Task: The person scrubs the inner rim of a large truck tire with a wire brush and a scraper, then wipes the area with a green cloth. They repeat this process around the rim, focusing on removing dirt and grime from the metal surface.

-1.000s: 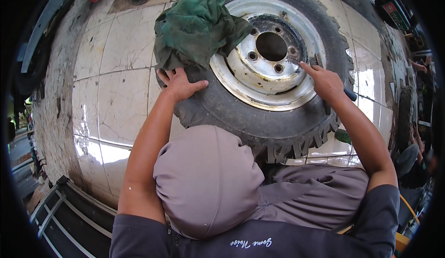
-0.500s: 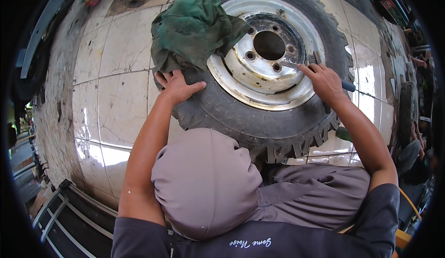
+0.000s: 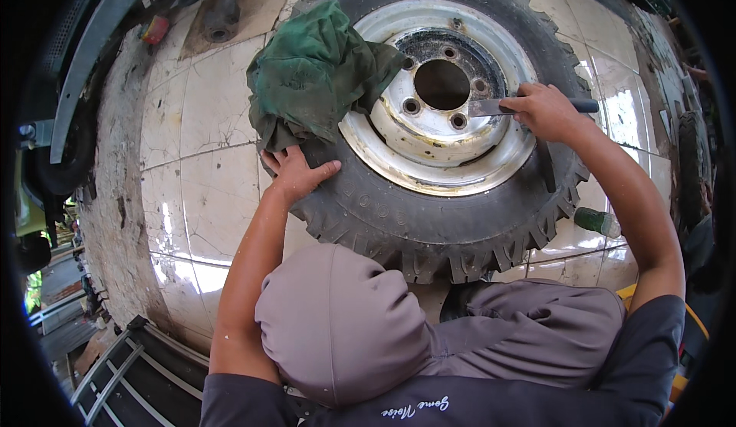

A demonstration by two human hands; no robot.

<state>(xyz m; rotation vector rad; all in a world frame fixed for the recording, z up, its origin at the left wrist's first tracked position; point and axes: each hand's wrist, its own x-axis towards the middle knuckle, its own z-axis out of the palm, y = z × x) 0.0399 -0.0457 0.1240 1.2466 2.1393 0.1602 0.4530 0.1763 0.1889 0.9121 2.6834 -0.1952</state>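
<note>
A large black tyre [image 3: 429, 228] lies flat on the floor in front of me, around a worn, whitish metal wheel rim [image 3: 429, 169]. My right hand [image 3: 543, 111] grips a flat-bladed scraper [image 3: 486, 108]. Its dark handle sticks out past my palm, and the blade's end lies over the rim's hub near a bolt hole. A crumpled green cloth [image 3: 310, 67] covers the tyre's left side. Against its lower edge my left hand [image 3: 297, 177] rests on the tyre, thumb spread, some fingertips partly hidden. Beside my right forearm a dark strip [image 3: 547, 168] lies on the sidewall; its kind is unclear.
Right of the tyre, a green bottle-like container [image 3: 595, 221] lies on the tiled floor [image 3: 218, 120]. A small red tin [image 3: 155, 30] and a dark metal part [image 3: 221, 24] are at the far left. A metal-barred frame [image 3: 123, 373] stands at the near left.
My right hand has turned the scraper from a slant to nearly level, its handle end swinging away from me. The left hand stays on the tyre by the cloth. The whole view has shifted slightly.
</note>
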